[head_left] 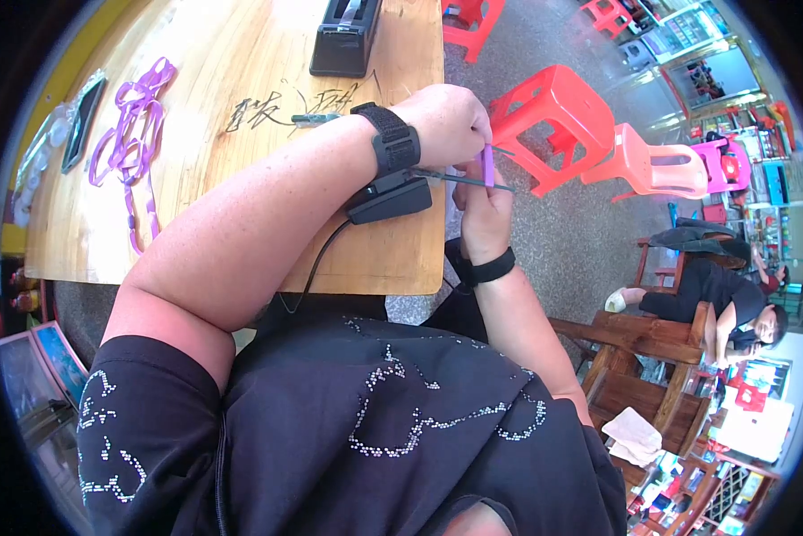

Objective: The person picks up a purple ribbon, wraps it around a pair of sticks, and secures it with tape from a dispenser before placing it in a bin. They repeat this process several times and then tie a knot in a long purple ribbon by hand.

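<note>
Beyond the table's right edge my two hands are close together, with a short purple strip (pixel 488 166) stretched between them. My left hand (pixel 446 123) has its fingers curled closed at the strip's upper end. My right hand (pixel 486 221), below it, has its thumb against the lower end; its other fingers are mostly hidden. A thin dark rod-like piece (pixel 466 180) crosses by the strip; I cannot make out its kind. Black straps circle both wrists. Under the left wrist, a black box (pixel 391 202) with a cable sits at the table edge.
On the wooden table (pixel 241 192) are a tangled purple ribbon (pixel 132 134), a black tape dispenser (pixel 343 40), a small grey-green item (pixel 315 119) and a dark flat object (pixel 84 125) in clear plastic. Red stools (pixel 580 94) and a pink chair (pixel 660 170) stand right; a person sits beyond.
</note>
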